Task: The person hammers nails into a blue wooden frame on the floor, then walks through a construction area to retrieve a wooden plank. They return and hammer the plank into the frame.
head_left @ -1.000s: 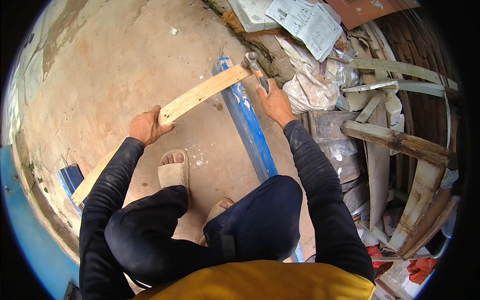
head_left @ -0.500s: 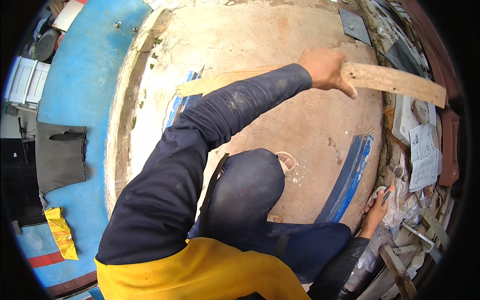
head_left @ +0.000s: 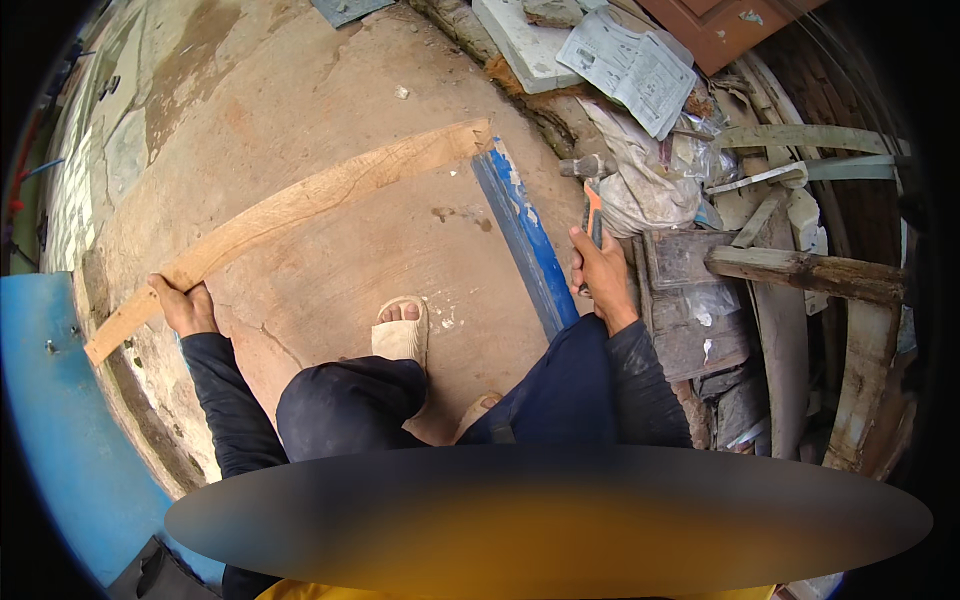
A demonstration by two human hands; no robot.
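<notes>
My left hand (head_left: 183, 305) is closed around a long, bare wooden plank (head_left: 300, 205) near its left end. The plank crosses the floor in front of me. Its right end lies at the far end of a blue-painted timber (head_left: 525, 235) with flaking paint; whether it rests on the timber I cannot tell. In my right hand (head_left: 602, 270) is a hammer with an orange and black handle (head_left: 593, 205), held with the grey head away from me. It is just right of the blue timber, by my right knee.
To the right is a heap of scrap wood (head_left: 805, 272), a whitish sack (head_left: 650, 190) and a printed paper sheet (head_left: 630, 65). A blue panel (head_left: 50, 420) stands at the left. My sandalled foot (head_left: 402, 335) is on the concrete between plank and knees.
The view has turned to the right. My left hand has gone from the plank's right part to near its left end, and the plank's right end now meets the right-hand blue timber. The hammer stays in my right hand.
</notes>
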